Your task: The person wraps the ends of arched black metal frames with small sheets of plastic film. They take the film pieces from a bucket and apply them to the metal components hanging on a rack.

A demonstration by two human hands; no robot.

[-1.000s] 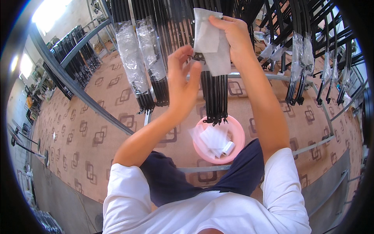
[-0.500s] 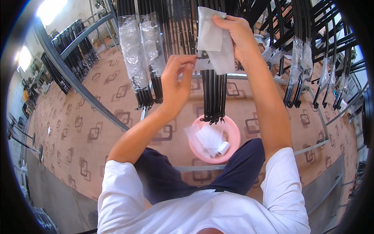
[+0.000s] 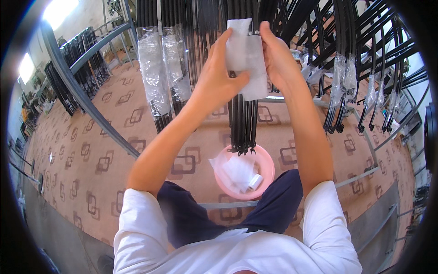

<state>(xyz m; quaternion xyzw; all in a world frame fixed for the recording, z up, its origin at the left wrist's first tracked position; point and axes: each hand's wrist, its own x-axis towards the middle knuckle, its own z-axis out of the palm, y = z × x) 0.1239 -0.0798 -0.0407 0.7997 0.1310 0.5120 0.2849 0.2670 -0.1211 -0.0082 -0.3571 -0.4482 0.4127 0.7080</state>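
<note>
A white foam sheet [image 3: 245, 55] lies against the front of a hanging bundle of thin black metal rods [image 3: 242, 123]. My left hand [image 3: 218, 75] grips the sheet's left side, its thumb lying across the front and its fingers along the edge. At the opposite edge, my right hand [image 3: 277, 57] curls round the sheet and bundle with the thumb pointing up. Its other fingertips are partly hidden behind them. Below the rod ends, a pink basin [image 3: 269, 185] on the floor holds more white foam sheets [image 3: 237, 171] and a small white roll [image 3: 255, 182].
Plastic-wrapped rod bundles [image 3: 153, 68] hang to the left. More black rods with wrapped sections [image 3: 338, 82] slant at the right. A grey metal frame [image 3: 84, 91] runs along the left, and a low bar [image 3: 228, 205] crosses before my knees. Patterned carpet [image 3: 114, 150] covers the floor.
My left hand has moved up and right onto the sheet. My right hand has shifted from the sheet's top to its right edge. The sheet now lies flatter against the rods.
</note>
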